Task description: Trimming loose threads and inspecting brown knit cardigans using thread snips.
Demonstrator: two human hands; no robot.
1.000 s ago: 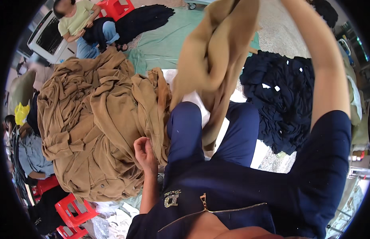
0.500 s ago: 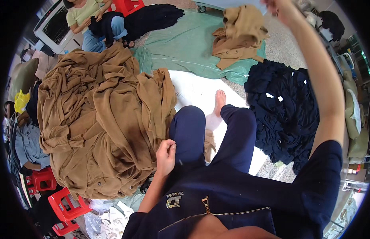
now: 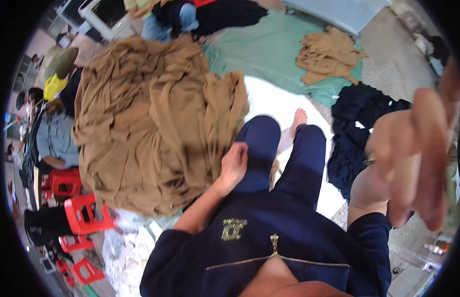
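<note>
My left hand point(image 3: 235, 161) rests over my left thigh, beside the large heap of brown knitted cardigans point(image 3: 136, 128). Its fingers are curled in, and whatever they might hold is hidden. Close to the camera at the right, my right hand point(image 3: 413, 158) is raised and blurred. Its fingers look stretched out and apart, with no garment in them. Behind it lies a pile of dark navy garments point(image 3: 351, 123) with small white tags, partly covered by the hand. Farther off, a smaller brown cardigan pile point(image 3: 326, 54) lies on the green sheet point(image 3: 259, 49).
A white sheet point(image 3: 264, 99) spreads under my legs. Red plastic stools point(image 3: 86, 213) and clear plastic bags with white cloth point(image 3: 131, 242) are at the lower left. Another person point(image 3: 165, 20) sits at the far left with black cloth. A grey wheeled cart point(image 3: 339, 12) stands at the back.
The brown cardigan that was in the air or landing at the back now lies flat on the small pile. My right arm has come back from its far reach toward the camera. The view has shifted.
</note>
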